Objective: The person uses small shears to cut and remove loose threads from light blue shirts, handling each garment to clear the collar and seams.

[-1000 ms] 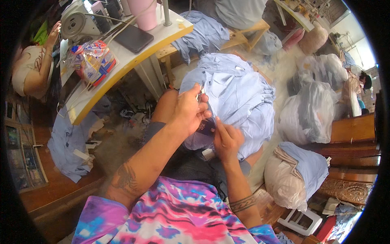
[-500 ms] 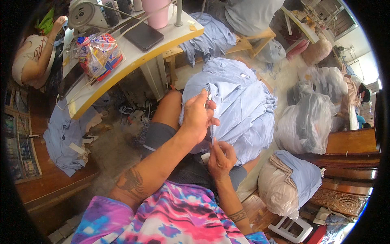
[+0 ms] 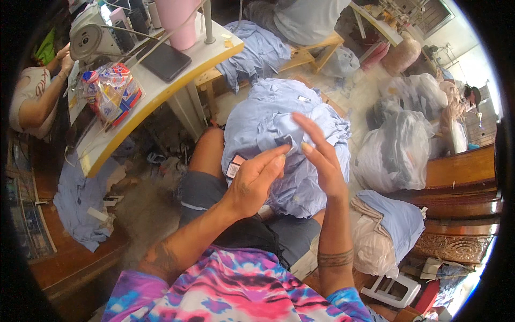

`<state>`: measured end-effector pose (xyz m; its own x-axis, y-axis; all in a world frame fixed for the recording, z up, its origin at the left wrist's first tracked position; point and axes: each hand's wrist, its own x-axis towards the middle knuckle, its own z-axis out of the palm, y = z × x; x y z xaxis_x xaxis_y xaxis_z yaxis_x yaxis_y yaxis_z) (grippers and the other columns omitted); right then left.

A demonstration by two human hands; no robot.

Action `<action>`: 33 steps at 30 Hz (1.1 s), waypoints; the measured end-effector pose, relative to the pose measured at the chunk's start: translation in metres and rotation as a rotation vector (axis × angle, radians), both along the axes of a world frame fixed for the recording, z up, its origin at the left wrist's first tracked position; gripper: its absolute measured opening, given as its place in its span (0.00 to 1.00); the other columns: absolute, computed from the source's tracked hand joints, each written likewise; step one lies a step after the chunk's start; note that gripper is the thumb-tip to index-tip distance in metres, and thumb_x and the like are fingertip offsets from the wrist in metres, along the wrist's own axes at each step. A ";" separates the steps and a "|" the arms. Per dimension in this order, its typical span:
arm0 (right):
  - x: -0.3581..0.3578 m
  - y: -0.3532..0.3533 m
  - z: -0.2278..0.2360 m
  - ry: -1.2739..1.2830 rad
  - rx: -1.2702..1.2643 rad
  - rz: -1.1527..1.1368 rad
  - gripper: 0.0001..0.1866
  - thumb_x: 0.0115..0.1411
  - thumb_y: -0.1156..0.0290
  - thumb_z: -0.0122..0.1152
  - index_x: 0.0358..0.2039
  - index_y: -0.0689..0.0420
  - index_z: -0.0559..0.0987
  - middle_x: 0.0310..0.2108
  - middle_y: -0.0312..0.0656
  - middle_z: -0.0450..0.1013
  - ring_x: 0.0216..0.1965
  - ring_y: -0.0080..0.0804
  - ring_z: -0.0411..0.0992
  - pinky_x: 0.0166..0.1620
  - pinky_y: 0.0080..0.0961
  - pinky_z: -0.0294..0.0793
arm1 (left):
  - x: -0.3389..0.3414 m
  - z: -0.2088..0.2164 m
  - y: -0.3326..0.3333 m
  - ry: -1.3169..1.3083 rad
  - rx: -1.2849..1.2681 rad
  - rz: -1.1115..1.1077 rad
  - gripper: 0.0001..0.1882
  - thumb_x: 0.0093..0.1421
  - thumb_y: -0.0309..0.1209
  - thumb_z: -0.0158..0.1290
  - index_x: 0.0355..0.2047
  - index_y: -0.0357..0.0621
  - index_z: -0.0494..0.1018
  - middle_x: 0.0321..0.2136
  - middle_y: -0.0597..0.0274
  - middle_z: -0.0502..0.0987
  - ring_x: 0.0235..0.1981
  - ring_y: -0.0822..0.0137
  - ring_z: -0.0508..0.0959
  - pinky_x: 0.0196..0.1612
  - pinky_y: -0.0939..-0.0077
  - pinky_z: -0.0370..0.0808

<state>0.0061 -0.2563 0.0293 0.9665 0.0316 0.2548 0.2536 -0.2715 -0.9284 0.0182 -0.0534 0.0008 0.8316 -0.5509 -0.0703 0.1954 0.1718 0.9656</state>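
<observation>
A heap of light blue cloth (image 3: 284,99), which looks like garments, lies in front of me at my knees. My left hand (image 3: 253,181) pinches a small fold of a light blue garment (image 3: 279,137) between thumb and fingers. Beside that hand a dark-edged tag (image 3: 235,166) with a white label sticks out; whether my fingers hold it is hidden. My right hand (image 3: 325,163) is raised just right of the pinched fold, its fingers stretched out and slightly blurred. Nothing shows in it. A small white label (image 3: 304,99) sits on the heap's far side.
A yellow-edged table (image 3: 212,53) at the left carries a sewing machine (image 3: 88,43), a black phone (image 3: 164,60), a pink tumbler (image 3: 177,24) and a plastic-wrapped packet (image 3: 112,91). Filled plastic bags (image 3: 397,153) and a white stool (image 3: 391,290) stand right. Another person (image 3: 35,102) sits far left.
My right hand has come up from below the left and opened its fingers. My left hand has lowered and tilted forward, still on the cloth. The tag now shows.
</observation>
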 end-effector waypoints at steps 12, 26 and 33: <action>0.011 -0.003 -0.048 0.323 0.644 0.162 0.12 0.69 0.67 0.60 0.49 0.57 0.72 0.49 0.44 0.77 0.52 0.31 0.73 0.60 0.32 0.66 | 0.008 -0.002 0.012 0.125 -0.162 -0.097 0.25 0.76 0.41 0.41 0.68 0.42 0.64 0.31 0.67 0.74 0.17 0.83 0.60 0.21 0.84 0.66; 0.001 0.028 -0.050 0.243 0.829 -0.117 0.13 0.66 0.75 0.66 0.48 0.59 0.74 0.40 0.36 0.78 0.38 0.19 0.73 0.44 0.17 0.71 | 0.018 -0.006 0.007 0.521 -0.465 -0.087 0.22 0.78 0.41 0.37 0.64 0.45 0.66 0.31 0.61 0.74 0.13 0.82 0.56 0.17 0.85 0.63; -0.001 0.039 -0.045 0.242 0.887 -0.222 0.11 0.66 0.75 0.66 0.47 0.59 0.75 0.34 0.32 0.78 0.34 0.15 0.72 0.39 0.15 0.69 | 0.023 -0.019 0.010 0.749 -0.686 -0.164 0.20 0.78 0.41 0.36 0.61 0.48 0.68 0.31 0.62 0.75 0.12 0.82 0.54 0.16 0.85 0.58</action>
